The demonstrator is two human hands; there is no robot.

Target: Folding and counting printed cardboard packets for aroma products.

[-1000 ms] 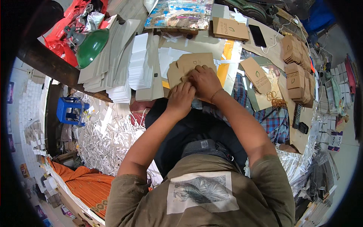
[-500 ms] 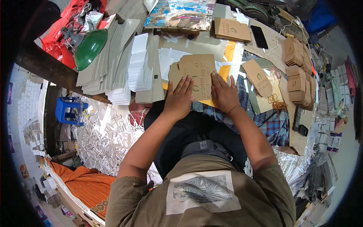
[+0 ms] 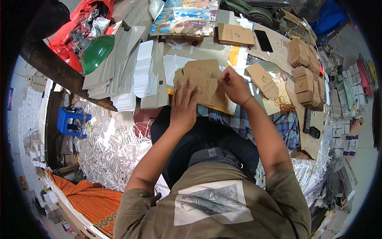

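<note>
A flat brown cardboard carton with dark print lies on the table in front of me, its top left corner notched. My left hand rests on its left part, fingers stretched out and lying flat. At the carton's right edge, the fingers of my right hand are curled into a pinch; the edge partly disappears behind them. Under the carton shows a yellow-orange sheet. To the right lies another printed brown carton, beside a tangle of rubber bands.
Bundled brown cartons stand at the right, and a flat carton stack lies farther back near a black phone. Left are white card stacks and a green lamp shade. Paper strips cover the floor beside a blue stool.
My right hand has gone from lying flat on the carton to a pinch at its right edge. My left hand has slid slightly down and left. The whole view has shifted a little.
</note>
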